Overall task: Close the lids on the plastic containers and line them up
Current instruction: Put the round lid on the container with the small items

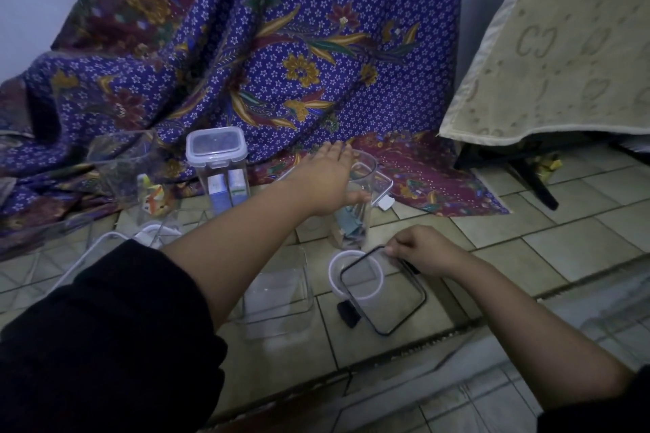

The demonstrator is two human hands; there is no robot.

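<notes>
A black sleeve [105, 344] filled the lower left corner, nearest the lens, its bare forearm stretching away over the tiled floor [562, 246]. At the far left stood an open clear container [123, 165] with colourful packets inside. Beside it was a tall container [216, 151] with its lid clipped shut and small boxes showing through the wall. Nearer the person, an empty square clear container [278, 295] sat lidless. The left hand [327, 183] lay palm down on the mouth of a tall round container [351, 221], fingers straight and close together, the thumb against its side. A clear lid with a white clip [383, 186] lay just behind that container. To the right, the right hand [422, 250] had its fingers curled, pinching the far edge of a black-rimmed lid [383, 292], which overlapped a white round lid ring [332, 278] on the floor. Purple batik cloth [281, 46] hung behind everything.
</notes>
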